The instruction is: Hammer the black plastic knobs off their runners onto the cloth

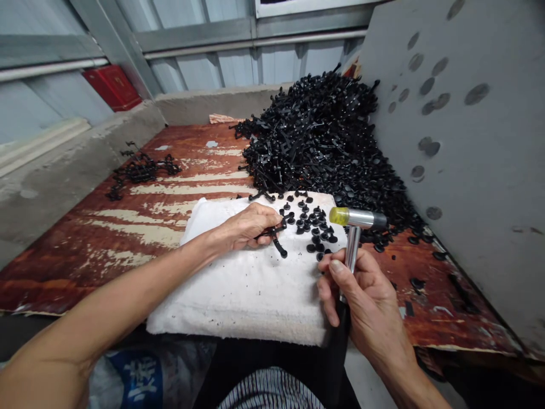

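My left hand [253, 224] is closed on a black branched plastic part [279, 245], held just above a folded white towel [238, 289]. One arm of the part points down and to the right, and the fingers hide the rest of it. In my right hand [361, 289] is a mallet [353, 250] with a steel shaft and a black grip, head upward. Its head has a yellow face on the left and a black one on the right. Between the hands, several small round black caps with stems [315, 227] lie scattered on the towel.
A tall heap of black plastic parts [310, 136] covers the back right. A small tangle of finished-looking black pieces [142, 167] lies at the left on the worn red-brown tabletop [140, 221]. A grey spotted panel [472, 159] stands along the right. A red box [113, 88] sits back left.
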### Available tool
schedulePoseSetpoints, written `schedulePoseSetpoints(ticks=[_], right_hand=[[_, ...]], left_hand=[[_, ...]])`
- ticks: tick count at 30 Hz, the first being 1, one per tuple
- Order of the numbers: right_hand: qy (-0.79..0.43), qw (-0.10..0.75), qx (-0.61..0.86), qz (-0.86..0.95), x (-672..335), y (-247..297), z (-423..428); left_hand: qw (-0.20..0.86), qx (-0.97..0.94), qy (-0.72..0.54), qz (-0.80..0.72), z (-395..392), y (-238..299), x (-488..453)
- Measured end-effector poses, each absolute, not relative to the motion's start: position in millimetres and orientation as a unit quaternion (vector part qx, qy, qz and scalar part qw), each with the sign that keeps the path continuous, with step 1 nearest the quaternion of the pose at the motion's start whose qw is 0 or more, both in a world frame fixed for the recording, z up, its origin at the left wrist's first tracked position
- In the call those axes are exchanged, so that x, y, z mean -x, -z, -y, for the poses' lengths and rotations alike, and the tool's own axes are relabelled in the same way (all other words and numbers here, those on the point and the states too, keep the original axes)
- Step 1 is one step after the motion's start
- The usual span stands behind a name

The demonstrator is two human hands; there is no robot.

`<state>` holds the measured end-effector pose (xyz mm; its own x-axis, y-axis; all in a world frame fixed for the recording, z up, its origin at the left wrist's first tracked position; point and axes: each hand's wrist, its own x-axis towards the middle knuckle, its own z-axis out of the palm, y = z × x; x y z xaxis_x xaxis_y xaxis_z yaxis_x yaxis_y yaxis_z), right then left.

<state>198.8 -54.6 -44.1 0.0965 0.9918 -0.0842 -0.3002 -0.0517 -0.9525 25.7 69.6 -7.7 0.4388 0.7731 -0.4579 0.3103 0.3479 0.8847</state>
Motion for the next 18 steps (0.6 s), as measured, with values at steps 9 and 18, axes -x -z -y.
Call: schedulePoseSetpoints(ticks=[9,18], right_hand=[[-0.555,0.588,0.458,0.37,-197.7,43.2,54.1],[-0.56,0.571,0.464,0.381,-198.3,40.3,54.0]], left_hand=[[0.641,-0.557,-0.167,-0.502,-67.9,5.6,-27.6],[0.535,-0.642,-0.157,-0.526,-68.3,-3.3,-31.9]])
